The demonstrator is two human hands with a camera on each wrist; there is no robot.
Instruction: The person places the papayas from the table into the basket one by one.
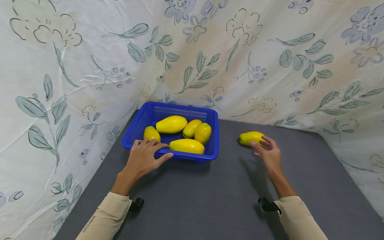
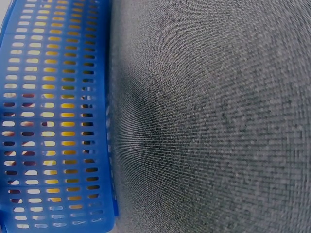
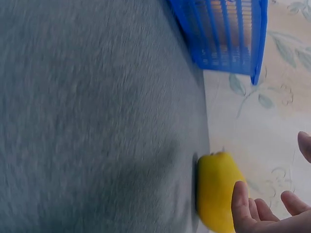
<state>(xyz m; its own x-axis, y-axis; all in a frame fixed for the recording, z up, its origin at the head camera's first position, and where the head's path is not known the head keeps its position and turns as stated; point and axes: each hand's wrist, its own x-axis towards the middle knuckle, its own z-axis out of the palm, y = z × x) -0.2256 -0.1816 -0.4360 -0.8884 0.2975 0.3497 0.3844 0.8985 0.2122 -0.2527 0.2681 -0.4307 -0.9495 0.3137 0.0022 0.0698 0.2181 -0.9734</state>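
A blue plastic basket (image 1: 213, 151) holds several yellow papayas; one papaya (image 1: 186, 146) lies along its near wall. My left hand (image 1: 143, 158) grips the near rim toward the left corner, fingers bent over it and thumb outside. Through the slots of the basket wall (image 2: 53, 141) the left wrist view shows yellow fruit. A lone papaya (image 1: 250, 138) lies on the table right of the basket. Beside its right end is my right hand (image 1: 270, 156), fingers spread and loosely bent. In the right wrist view, fingertips overlap the papaya (image 3: 216, 194), partly hiding it.
Dark grey cloth covers the table (image 1: 204, 203). A floral curtain (image 1: 192, 46) stands close behind the basket and along both sides. Black wrist devices (image 1: 137, 204) sit at both sleeve cuffs.
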